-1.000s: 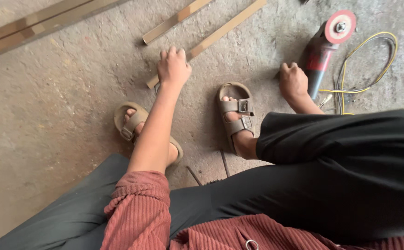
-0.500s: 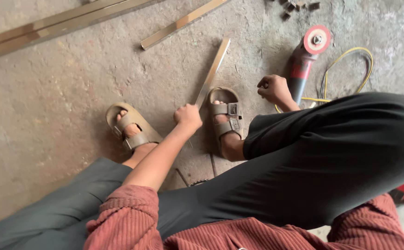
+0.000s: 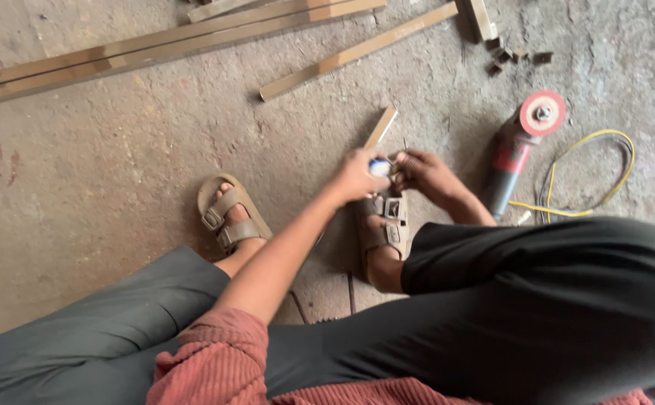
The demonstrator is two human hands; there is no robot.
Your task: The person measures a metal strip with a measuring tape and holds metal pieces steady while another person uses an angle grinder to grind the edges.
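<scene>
Above the right sandal [image 3: 384, 225], left hand [image 3: 355, 177] closed around a small blue-white object [image 3: 378, 167]; right hand [image 3: 426, 174] pinches it too. Grinder [image 3: 521, 147] right.

Rough grey concrete floor [image 3: 117, 172], stained and dusty (a few reddish blotches at the left edge). Long wooden strips [image 3: 155, 49] lie across the top, with 1 shorter strip [image 3: 357, 51] and small offcuts [image 3: 511, 58] nearby. Flat, even daylight.
</scene>
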